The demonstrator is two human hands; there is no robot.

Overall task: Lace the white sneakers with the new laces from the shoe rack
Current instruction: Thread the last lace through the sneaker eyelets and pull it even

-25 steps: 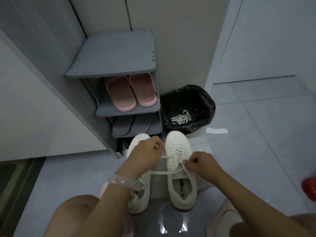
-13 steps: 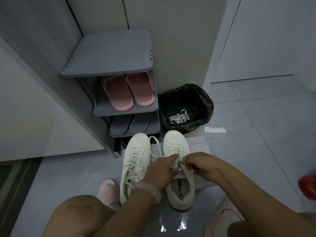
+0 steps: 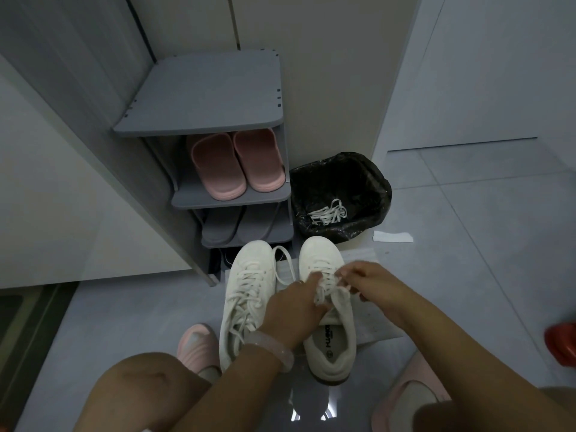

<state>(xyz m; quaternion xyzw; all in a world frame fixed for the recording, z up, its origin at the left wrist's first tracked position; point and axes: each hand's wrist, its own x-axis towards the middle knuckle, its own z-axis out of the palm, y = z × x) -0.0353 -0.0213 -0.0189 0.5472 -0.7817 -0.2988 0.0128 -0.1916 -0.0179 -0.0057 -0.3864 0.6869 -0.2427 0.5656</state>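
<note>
Two white sneakers stand side by side on the floor in front of me, toes toward the shoe rack (image 3: 205, 120). The left sneaker (image 3: 246, 294) is laced, its lace ends lying loose. Over the tongue of the right sneaker (image 3: 330, 341) both hands meet. My left hand (image 3: 293, 304) pinches the white lace (image 3: 324, 289) near the upper eyelets. My right hand (image 3: 371, 283) pinches the lace's other end just beside it. A loop of lace (image 3: 282, 260) trails between the two shoes.
Pink slippers (image 3: 237, 163) and grey slippers (image 3: 233, 226) fill the rack's shelves. A black-lined bin (image 3: 339, 194) to its right holds old white laces (image 3: 327, 215). A paper scrap (image 3: 392, 236) lies on the tiles, a red object (image 3: 561, 344) at the right edge.
My hands had the lace pulled taut sideways, far apart. They have come together over the right sneaker's tongue, uncovering the left sneaker.
</note>
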